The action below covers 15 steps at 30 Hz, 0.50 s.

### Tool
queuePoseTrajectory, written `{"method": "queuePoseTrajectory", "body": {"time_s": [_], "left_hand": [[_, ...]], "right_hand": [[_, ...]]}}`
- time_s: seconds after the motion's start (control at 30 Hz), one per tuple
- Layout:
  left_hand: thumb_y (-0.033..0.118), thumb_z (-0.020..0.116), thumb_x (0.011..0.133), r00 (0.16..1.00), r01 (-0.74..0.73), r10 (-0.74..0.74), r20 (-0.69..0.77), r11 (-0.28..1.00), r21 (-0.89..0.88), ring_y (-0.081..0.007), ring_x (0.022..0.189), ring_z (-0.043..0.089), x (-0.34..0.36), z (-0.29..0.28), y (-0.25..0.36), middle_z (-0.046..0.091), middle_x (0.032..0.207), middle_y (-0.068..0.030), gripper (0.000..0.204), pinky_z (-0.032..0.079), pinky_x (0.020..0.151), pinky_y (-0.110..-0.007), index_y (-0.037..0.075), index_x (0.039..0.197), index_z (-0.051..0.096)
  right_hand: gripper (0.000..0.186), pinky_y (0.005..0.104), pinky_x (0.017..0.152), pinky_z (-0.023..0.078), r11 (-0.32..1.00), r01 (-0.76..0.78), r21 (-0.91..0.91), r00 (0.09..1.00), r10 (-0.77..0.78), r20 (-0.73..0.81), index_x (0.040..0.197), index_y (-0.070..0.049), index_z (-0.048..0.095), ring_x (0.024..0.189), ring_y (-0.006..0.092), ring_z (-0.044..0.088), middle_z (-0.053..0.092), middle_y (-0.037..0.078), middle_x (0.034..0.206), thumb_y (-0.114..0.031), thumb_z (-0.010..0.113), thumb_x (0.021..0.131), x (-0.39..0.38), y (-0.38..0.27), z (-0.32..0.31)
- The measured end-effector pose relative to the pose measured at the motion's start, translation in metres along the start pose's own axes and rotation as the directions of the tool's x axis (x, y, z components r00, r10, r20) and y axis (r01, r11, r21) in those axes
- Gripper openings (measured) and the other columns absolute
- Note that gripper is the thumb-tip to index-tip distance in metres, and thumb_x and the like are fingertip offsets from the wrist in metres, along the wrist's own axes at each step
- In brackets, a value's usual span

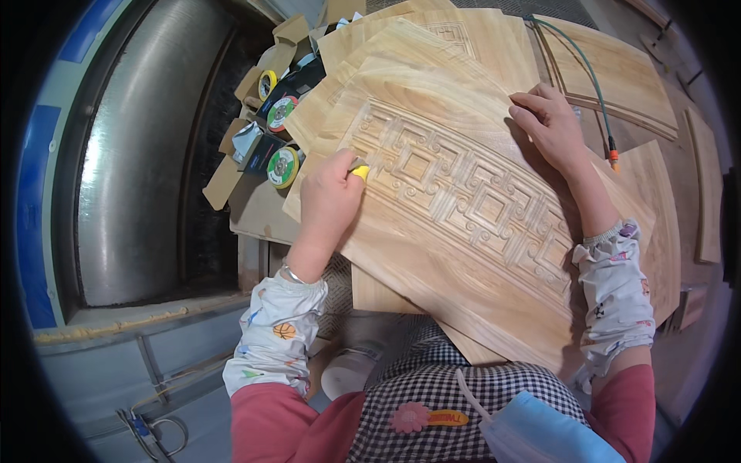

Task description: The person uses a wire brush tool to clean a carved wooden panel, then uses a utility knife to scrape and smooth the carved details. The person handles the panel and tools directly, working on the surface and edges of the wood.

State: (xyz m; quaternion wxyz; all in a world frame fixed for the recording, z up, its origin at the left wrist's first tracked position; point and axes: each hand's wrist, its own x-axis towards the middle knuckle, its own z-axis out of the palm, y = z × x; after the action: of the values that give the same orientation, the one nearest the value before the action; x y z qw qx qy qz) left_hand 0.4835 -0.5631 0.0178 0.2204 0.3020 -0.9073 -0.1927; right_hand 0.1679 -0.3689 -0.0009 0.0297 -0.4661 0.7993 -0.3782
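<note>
A pale wooden panel (417, 239) carved with interlocking squares and scrolls lies tilted in front of me, over other boards. My left hand (330, 187) is closed at the left end of the carving. It grips a small yellow piece (360, 171) with a dark part beside the thumb; its kind is mostly hidden by the fingers. At the panel's far right edge, my right hand (548, 127) has its fingers bent around the border, with the thumb toward the carved face.
Open cardboard boxes (289, 46) with round green-and-red labelled discs (282, 167) stand at the left. A large metal roller (147, 154) is beyond them. More wooden panels (602, 65) lie at the back right, where a green hose (594, 77) with an orange end runs.
</note>
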Motion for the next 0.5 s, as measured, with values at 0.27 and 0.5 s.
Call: {"method": "queuePoseTrajectory", "body": {"time_s": [0.27, 0.5], "left_hand": [[0.005, 0.061, 0.084, 0.973, -0.174, 0.189, -0.131, 0.978, 0.118, -0.0435, 0.081, 0.063, 0.065, 0.041, 0.019, 0.064, 0.085, -0.019, 0.005, 0.051, 0.071, -0.053, 0.003, 0.087, 0.058], [0.008, 0.067, 0.087, 0.99, 0.099, -0.096, 0.107, 0.995, -0.028, -0.0438, 0.078, 0.061, -0.028, -0.025, 0.004, 0.062, 0.084, -0.0213, 0.012, 0.048, 0.068, -0.049, 0.001, 0.094, 0.06]], "right_hand": [[0.031, 0.0376, 0.087, 0.05, 1.0, -0.003, 0.022, 1.0, 0.003, -0.007, 0.112, -0.005, 0.078, 0.099, 0.0283, 0.063, 0.064, 0.011, 0.096, -0.028, 0.069, 0.094, -0.001, -0.014, -0.005], [0.024, 0.0384, 0.088, 0.051, 0.997, -0.078, -0.009, 0.995, 0.077, -0.06, 0.109, -0.005, 0.077, 0.1, 0.0284, 0.065, 0.064, 0.01, 0.097, -0.023, 0.069, 0.095, -0.009, -0.007, -0.002]]}}
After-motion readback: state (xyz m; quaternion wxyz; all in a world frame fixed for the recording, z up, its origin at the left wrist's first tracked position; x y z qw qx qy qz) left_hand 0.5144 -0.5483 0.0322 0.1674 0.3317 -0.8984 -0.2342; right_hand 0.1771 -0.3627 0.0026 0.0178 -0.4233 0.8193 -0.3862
